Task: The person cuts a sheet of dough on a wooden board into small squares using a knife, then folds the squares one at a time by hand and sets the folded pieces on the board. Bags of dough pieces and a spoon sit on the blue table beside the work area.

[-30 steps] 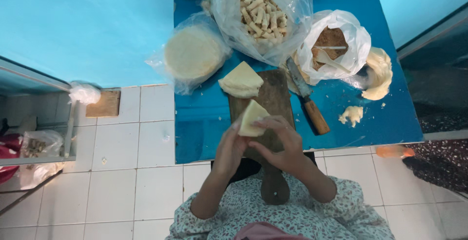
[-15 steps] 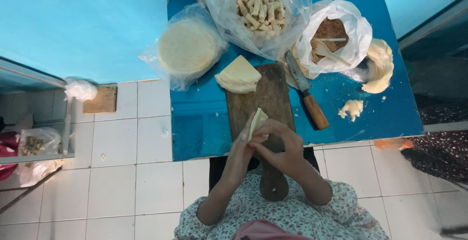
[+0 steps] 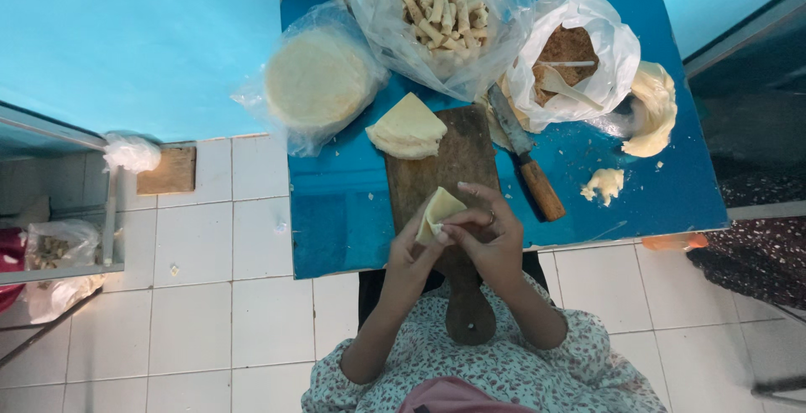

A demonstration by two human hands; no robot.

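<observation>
Head view, looking straight down: both hands meet over the near end of a wooden cutting board (image 3: 453,203), pinching one pale yellow pastry wrapper (image 3: 438,211). The wrapper is thin, matte, folded over into a blunt wedge, held in the air just above the board, between the fingertips. Left hand (image 3: 411,253) has fingers curled narrow against the wrapper's lower left edge; right hand (image 3: 491,241) closes thumb and forefinger on its right side, other fingers arched over the top, a ring on one finger. Board is dark brown, worn, with a rounded handle reaching off the table edge toward the person's lap. At its far end lies a stack of cut wrappers (image 3: 407,126), quarter-round, same pale colour. Beside the board's right edge rests a knife (image 3: 527,165), grey blade, brown wooden handle. Further back: a clear plastic bag of round wrappers (image 3: 319,77), flat disc stack; a clear bag of rolled pastry sticks (image 3: 441,6), beige, short cylinders; a white bag of brown filling (image 3: 571,52) with a pale spoon in it. Right of that, a soft cream-coloured lump (image 3: 651,107) and a small crumbly piece (image 3: 606,184), both on the blue table (image 3: 336,228), glossy painted top. Floor is white square tile, wall turquoise. Sleeves are floral print fabric.
</observation>
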